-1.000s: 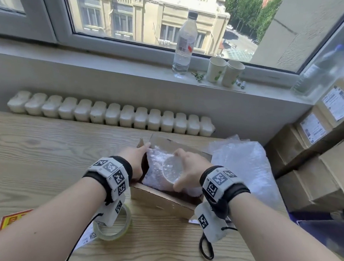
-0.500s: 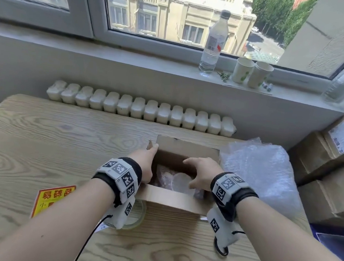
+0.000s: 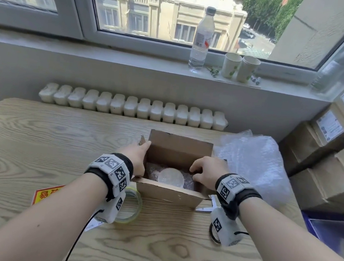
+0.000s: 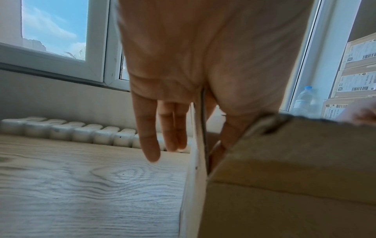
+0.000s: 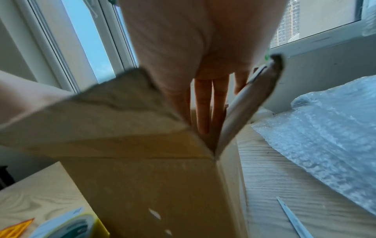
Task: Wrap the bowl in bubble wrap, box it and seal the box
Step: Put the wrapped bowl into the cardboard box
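Observation:
The open cardboard box [image 3: 168, 191] stands on the wooden table [image 3: 57, 138]. Inside it lies the bowl [image 3: 170, 177], wrapped in bubble wrap, its round base facing up. My left hand [image 3: 142, 150] holds the box's upright left flap [image 4: 198, 145]: straight fingers [image 4: 150, 145] outside, thumb inside. My right hand [image 3: 198, 172] reaches into the box at its right side. Its straight fingers [image 5: 203, 112] point down along the inner face of the right flap [image 5: 250, 99] and hold nothing. Neither hand touches the bowl.
Loose bubble wrap [image 3: 254, 162] lies right of the box. A tape roll [image 3: 131, 207] and a red-yellow sticker [image 3: 48, 195] lie near the front left. A white paper strip [image 5: 291, 217] lies front right. Stacked cartons [image 3: 335, 172] stand at the right; a bottle [image 3: 201, 40] and cups [image 3: 239, 67] are on the sill.
The wrapped bowl went down from above the box to its bottom. My right hand let go of it and moved to the box's right side. My left hand stayed on the left flap.

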Available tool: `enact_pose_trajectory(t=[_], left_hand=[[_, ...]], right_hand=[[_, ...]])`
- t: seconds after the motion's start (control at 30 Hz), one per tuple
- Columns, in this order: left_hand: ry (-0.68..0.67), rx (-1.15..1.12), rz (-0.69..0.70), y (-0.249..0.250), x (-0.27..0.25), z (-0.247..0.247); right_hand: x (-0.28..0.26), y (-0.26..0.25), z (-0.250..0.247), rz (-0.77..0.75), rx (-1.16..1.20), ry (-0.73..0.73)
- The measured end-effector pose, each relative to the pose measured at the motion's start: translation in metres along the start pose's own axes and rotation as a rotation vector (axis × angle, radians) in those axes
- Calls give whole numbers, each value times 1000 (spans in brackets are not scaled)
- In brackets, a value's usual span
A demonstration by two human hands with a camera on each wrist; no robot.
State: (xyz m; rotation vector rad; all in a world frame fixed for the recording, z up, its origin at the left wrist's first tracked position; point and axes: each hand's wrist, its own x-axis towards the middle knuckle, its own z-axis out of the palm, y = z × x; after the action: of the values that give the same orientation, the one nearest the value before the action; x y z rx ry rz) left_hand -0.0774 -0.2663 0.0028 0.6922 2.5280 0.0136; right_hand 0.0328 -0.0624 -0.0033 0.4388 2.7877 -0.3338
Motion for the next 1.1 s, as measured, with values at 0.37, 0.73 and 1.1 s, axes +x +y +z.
enact_pose_trajectory(t=[0.37,0.73,1.1], left_hand=[[415,-118,191,16,-40,-4],[492,-191,494,64,-81,27],[255,-173,592,142,-77,54]], right_hand=[[-48,-4,-29,48,282,241],[-129,38,1,415,380,314],[-131,70,24,426,305,-19]])
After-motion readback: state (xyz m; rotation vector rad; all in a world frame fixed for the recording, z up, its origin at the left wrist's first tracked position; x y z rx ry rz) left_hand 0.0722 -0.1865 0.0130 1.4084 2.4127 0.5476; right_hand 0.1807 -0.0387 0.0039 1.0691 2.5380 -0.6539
